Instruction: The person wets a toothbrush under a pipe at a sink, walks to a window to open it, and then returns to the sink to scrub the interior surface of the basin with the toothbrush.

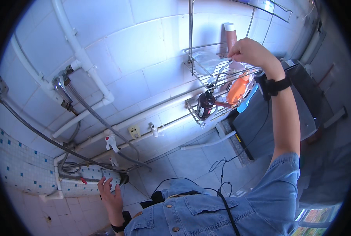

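My right hand point(249, 52) reaches over the upper shelf of a wire rack point(207, 80), fingers pinched together at the edge of a clear, bowl-shaped plastic container point(205, 61). A pinkish-brown bottle with a white cap point(230, 34) stands right behind those fingers. Below, on the lower shelf, are a dark brown pump bottle point(205, 105) and an orange bottle point(238, 89). My left hand point(111, 200) is low at the left, holding nothing, its fingers bent and apart. Black straps circle both wrists.
A chrome tap point(61, 87) and white pipes point(98, 80) run along the tiled wall, with grey hoses point(38, 131) hanging at left. A dark, box-shaped appliance point(283, 114) stands under my right arm. Black cables point(222, 179) hang in front of me. A light blue object point(248, 100) hangs beside the rack.
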A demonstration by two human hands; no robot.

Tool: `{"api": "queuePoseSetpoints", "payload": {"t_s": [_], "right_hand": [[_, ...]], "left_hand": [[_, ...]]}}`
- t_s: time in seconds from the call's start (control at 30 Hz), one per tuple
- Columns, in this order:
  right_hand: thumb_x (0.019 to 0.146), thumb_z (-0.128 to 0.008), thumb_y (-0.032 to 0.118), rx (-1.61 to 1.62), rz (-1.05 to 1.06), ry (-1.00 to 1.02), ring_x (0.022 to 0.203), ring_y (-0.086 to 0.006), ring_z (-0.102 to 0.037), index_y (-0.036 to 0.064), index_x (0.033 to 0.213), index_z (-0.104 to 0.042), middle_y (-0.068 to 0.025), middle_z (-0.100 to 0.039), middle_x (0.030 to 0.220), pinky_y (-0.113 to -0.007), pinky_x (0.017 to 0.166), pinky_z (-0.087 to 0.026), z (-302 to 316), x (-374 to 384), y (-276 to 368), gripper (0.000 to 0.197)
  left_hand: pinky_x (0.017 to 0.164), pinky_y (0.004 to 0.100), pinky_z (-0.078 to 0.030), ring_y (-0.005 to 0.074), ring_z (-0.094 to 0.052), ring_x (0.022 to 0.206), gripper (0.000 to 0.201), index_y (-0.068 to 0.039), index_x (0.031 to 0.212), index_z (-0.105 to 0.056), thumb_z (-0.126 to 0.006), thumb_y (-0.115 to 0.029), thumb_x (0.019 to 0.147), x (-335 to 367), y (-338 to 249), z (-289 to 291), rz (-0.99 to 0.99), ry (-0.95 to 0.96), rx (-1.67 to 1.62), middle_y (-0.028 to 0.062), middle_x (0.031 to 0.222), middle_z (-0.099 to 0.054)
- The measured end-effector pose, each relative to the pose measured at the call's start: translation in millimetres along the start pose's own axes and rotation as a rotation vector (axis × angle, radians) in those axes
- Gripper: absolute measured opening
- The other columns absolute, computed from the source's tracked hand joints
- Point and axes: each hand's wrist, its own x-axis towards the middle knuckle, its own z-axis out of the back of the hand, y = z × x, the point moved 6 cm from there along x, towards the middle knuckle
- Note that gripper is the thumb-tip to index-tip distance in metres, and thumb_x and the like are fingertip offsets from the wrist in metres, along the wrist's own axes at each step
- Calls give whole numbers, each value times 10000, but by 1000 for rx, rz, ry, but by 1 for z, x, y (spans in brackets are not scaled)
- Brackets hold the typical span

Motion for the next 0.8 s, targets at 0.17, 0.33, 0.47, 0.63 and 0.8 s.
{"api": "queuePoseSetpoints", "payload": {"t_s": [0.17, 0.33, 0.47, 0.63, 0.8], "right_hand": [[709, -602, 90, 225, -114, 245, 617, -187, -590, -15, 798, -679, -108, -648, 712, -279, 618, -459, 7, 11, 4, 158], [713, -614, 107, 220, -134, 124, 634, -170, -586, -16, 815, -680, -95, -645, 723, -260, 613, -454, 8, 11, -1, 172], [698, -620, 106, 255, -133, 186, 619, -155, -579, -25, 807, -679, -102, -644, 715, -259, 606, -454, -1, 8, 3, 180], [664, -633, 139, 256, -168, 301, 564, -144, -563, -22, 786, -685, -89, -638, 655, -260, 573, -456, 7, 6, 2, 208], [656, -646, 157, 241, -194, 357, 531, -127, -538, -10, 786, -692, -74, -632, 641, -251, 526, -439, 5, 6, -6, 217]], "left_hand": [[758, 354, -453, 299, -523, 910, 269, -15, 1040, -534, -560, -80, 780, -2, 2, -5, 18, 2, -16, 173, 1181, -431], [759, 360, -454, 301, -524, 922, 270, -9, 1040, -533, -560, -83, 782, -5, 8, -4, 20, 17, 2, 175, 1184, -428], [768, 363, -453, 305, -524, 934, 270, -6, 1041, -533, -560, -85, 784, -8, 13, -1, 41, 25, 6, 176, 1187, -424], [775, 368, -454, 309, -522, 949, 277, -13, 1048, -534, -564, -101, 787, -11, 16, 0, 66, 50, 33, 172, 1192, -418], [776, 371, -456, 316, -523, 948, 280, -16, 1050, -535, -566, -106, 787, -15, 22, 1, 74, 48, 22, 171, 1193, -419]]}}
